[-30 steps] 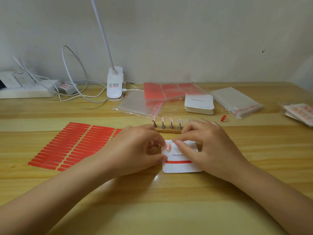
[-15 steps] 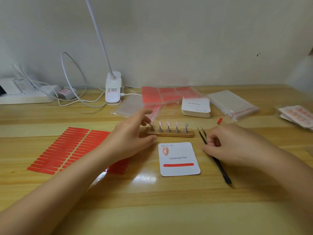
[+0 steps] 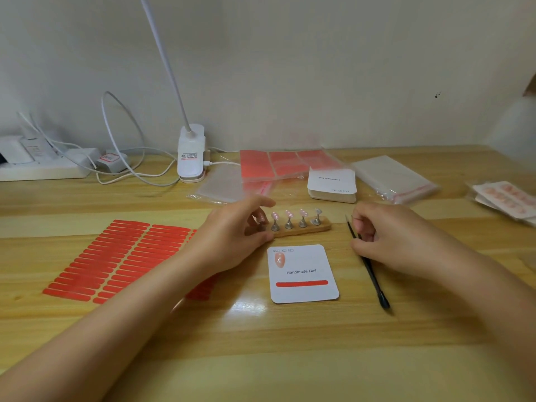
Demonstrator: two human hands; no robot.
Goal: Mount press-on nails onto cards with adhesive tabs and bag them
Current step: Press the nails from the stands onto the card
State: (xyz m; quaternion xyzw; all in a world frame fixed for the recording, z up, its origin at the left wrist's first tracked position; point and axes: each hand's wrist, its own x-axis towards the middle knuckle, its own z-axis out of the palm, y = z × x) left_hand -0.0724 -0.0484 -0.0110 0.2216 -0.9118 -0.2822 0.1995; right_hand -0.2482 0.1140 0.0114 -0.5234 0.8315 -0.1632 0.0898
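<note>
A white card [image 3: 307, 291] printed "Handmade Nail" lies flat in front of me, with one pink nail [image 3: 280, 259] stuck at its top left and a red strip [image 3: 301, 283] below the print. Behind it a wooden holder [image 3: 314, 229] carries metal stands topped with pink nails [image 3: 288, 214]. My left hand [image 3: 232, 236] reaches the holder's left end, thumb and fingers pinching the leftmost nail there. My right hand [image 3: 391, 236] sits right of the card, its curled fingers on the black tweezers [image 3: 374, 282], which lie on the table.
A sheet of red adhesive tabs [image 3: 116, 256] lies at left, partly under my left forearm. At the back are a clip lamp [image 3: 191, 152], a power strip [image 3: 43, 169], clear bags [image 3: 394, 178], red sheets [image 3: 284, 163], a card stack [image 3: 332, 181]. Filled nail cards [image 3: 504, 198] lie far right.
Both hands have left the card, where they pressed the nail down. My left hand moved up to the holder's left end; my right hand moved right onto the tweezers.
</note>
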